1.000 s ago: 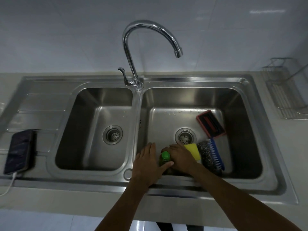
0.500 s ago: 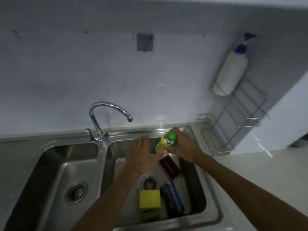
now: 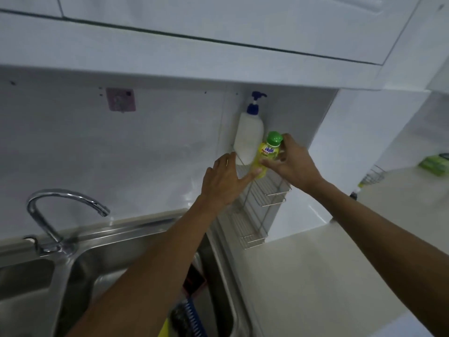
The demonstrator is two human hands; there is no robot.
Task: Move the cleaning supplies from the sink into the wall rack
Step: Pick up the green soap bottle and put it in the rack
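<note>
A small yellow bottle [image 3: 266, 152] with a green cap is held upright at the top shelf of the wire wall rack [image 3: 272, 190], right beside a white pump bottle [image 3: 249, 137] that stands in the rack. My right hand [image 3: 294, 164] grips the yellow bottle from the right. My left hand [image 3: 226, 181] is spread open, its fingertips touching the bottle's base. Down in the sink [image 3: 102, 254] lie a red-framed brush [image 3: 194, 283], a blue-bristled brush [image 3: 192, 317] and a yellow sponge corner [image 3: 164, 330], partly hidden by my left arm.
A chrome tap [image 3: 60, 215] curves over the sink at left. A pink adhesive hook [image 3: 120, 99] sticks to the tiled wall. White cabinets hang overhead. Green sponges [image 3: 435, 162] and a wire basket [image 3: 373, 176] rest on the counter at far right.
My right hand has lifted the yellow bottle out of the sink and up to the rack's top shelf. My left hand followed and now touches its base. My view has tilted upward.
</note>
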